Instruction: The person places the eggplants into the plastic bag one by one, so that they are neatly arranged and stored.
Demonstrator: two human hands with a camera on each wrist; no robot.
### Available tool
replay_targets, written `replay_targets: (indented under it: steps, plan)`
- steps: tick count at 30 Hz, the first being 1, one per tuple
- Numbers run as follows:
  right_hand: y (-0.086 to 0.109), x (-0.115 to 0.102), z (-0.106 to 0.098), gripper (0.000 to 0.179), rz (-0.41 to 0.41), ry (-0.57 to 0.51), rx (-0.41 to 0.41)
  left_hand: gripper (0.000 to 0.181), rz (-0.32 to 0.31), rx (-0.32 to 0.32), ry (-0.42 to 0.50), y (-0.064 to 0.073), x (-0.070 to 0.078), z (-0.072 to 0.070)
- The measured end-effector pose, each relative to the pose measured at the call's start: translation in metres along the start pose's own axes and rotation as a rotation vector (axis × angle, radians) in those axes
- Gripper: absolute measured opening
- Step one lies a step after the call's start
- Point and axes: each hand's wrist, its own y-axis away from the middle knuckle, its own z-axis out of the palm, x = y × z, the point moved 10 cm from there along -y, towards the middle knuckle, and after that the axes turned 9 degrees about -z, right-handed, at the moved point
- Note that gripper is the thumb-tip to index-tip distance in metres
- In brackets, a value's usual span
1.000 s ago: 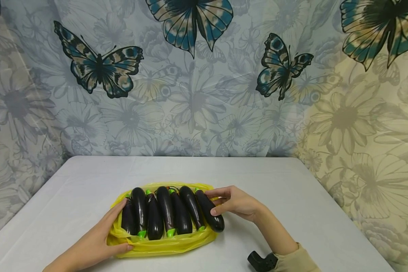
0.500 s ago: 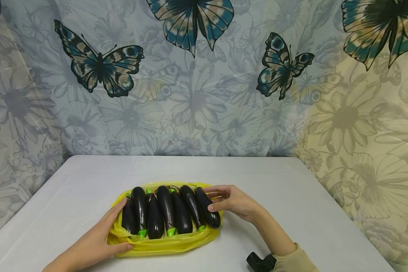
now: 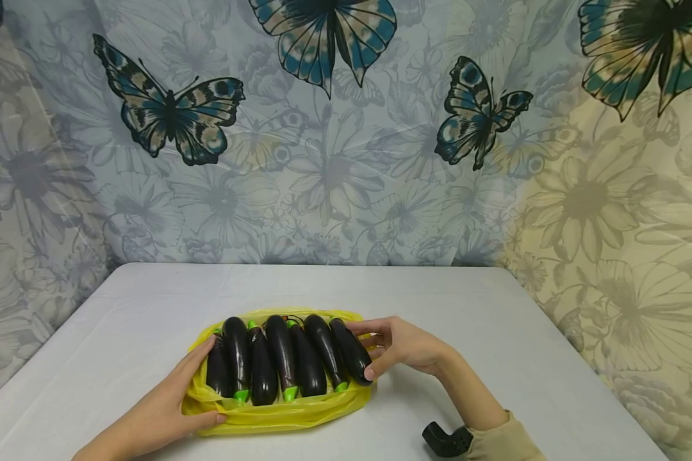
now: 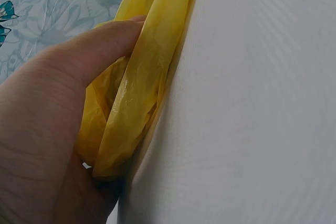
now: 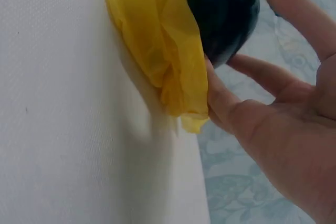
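Several glossy dark eggplants [image 3: 285, 352] lie side by side in a yellow plastic bag [image 3: 288, 419], some with green stem ends toward me. My left hand [image 3: 156, 403] holds the bag's left end, fingers along the outermost eggplant and thumb across the front. In the left wrist view the thumb [image 4: 100, 48] presses on the folded yellow plastic. At the other end, my right hand [image 3: 412, 346] spans the rightmost eggplant [image 3: 348, 352], thumb on its near end and fingertips by its far end. The right wrist view shows fingers between this eggplant [image 5: 223, 14] and the bag's edge [image 5: 184, 77].
The bag rests on a white-covered table [image 3: 438, 301]. A small black device [image 3: 446, 440] sits at the right sleeve [image 3: 504, 442]. Behind the table hangs a cloth [image 3: 334, 192] printed with flowers and butterflies.
The rightmost eggplant's near end has shifted left and back, from jutting over the bag's rim to lying within it. My right thumb slid up, then down to that end. The left hand stays put.
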Motion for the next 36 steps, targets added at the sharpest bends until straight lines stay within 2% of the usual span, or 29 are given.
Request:
replay_targets:
  steps: [4,11,23,31,36]
  plan:
    - [-0.001,0.002,0.000,0.084,0.005,0.010,0.009,0.113,-0.019,-0.009,0.007,0.000,-0.002,0.002]
    - [-0.001,0.007,-0.005,0.079,0.021,0.040,0.072,0.112,-0.005,-0.002,0.008,0.000,0.000,0.001]
    - [0.000,0.008,-0.010,0.078,0.010,0.086,0.068,0.112,-0.006,0.004,0.008,0.001,-0.003,0.002]
    - [-0.001,0.013,0.000,0.076,0.070,0.144,0.005,0.112,-0.005,0.007,0.007,0.001,-0.003,0.002]
    - [0.000,0.013,-0.001,0.067,0.074,0.174,0.017,0.112,-0.014,-0.003,0.014,0.001,-0.003,0.003]
